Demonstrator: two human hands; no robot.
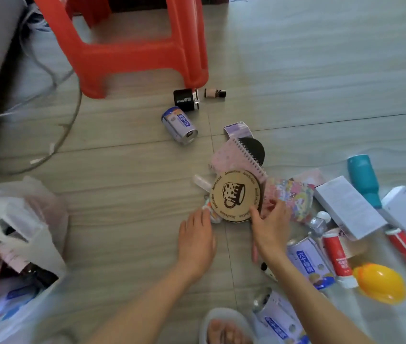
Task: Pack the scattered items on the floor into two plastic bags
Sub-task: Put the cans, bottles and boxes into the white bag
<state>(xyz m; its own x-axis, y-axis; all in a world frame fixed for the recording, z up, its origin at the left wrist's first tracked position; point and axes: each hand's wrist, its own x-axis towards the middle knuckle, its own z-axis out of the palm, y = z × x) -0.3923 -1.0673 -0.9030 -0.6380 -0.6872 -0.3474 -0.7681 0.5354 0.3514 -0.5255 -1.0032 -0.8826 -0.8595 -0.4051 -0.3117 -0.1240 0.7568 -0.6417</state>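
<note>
My right hand (270,225) pinches the lower right edge of a round wooden coaster (236,195) with a mug picture, tilted up off the floor. My left hand (197,238) reaches to the coaster's lower left, fingertips on a small colourful item (209,210) half hidden under it. A pink spiral notebook (236,157) and a black round thing (254,147) lie behind the coaster. A white plastic bag (18,247) stands open at the left, holding several packed items.
A red plastic stool (132,45) stands at the back, with a black box (186,100), a small bottle (215,93) and a can (179,125) near it. Right of my hands lie cans (311,261), white boxes (348,209), red tubes (338,256), a teal bottle (363,180) and a yellow object (380,283). Cables trail at the left.
</note>
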